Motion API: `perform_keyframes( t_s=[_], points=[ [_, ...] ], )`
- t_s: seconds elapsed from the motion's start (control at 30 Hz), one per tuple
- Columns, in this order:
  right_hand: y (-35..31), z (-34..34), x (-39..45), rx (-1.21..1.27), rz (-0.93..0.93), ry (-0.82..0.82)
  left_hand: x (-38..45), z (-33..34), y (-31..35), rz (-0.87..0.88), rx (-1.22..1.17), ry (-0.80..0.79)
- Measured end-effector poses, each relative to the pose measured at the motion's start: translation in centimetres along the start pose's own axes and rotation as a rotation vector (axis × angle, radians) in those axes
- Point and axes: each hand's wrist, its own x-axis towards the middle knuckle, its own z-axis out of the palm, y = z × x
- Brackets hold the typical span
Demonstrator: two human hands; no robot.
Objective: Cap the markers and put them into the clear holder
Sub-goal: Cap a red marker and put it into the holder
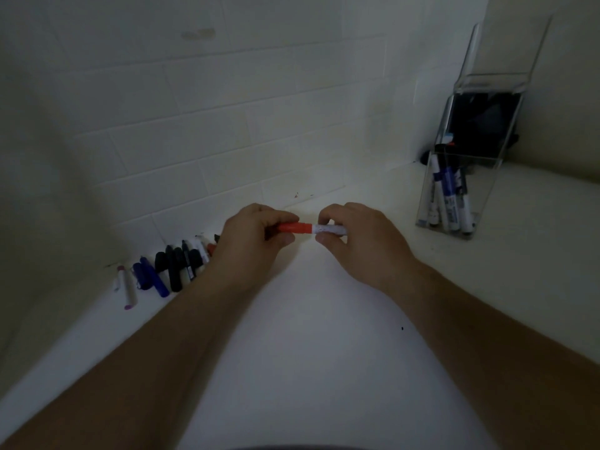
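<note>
Left hand (256,232) and right hand (354,235) hold red marker (311,228) level, cap pointing left.

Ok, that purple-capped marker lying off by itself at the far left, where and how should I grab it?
Pinch the purple marker at mid-barrel from above, fingers across its width. It lies flat on the counter, apart from the marker pile, so both long sides look free.

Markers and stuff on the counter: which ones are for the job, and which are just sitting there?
For the job: red marker, left hand, right hand, loose markers and caps, clear holder.

Just there: dark object behind the holder, tiled wall.
</note>
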Motion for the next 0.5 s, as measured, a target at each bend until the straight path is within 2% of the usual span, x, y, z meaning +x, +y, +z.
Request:
perform_keyframes(
  t_s=[0.13, 0.27, 0.5],
  points=[
    [-0.26, -0.68, 0.15, -0.106, -0.042, 0.053, -0.09, -0.53, 0.54, 0.03, 0.004, -0.051],
    [-0.39, -0.82, 0.14, -0.123, -0.08, 0.0, -0.34, -0.47, 0.53, 0.031, 0.002, -0.164],
    [-0.22, -0.73, 0.22, -0.066, -0.1, -0.05, -0.7, -0.48, 0.56, 0.039, -0.006, -0.105]
  ],
)
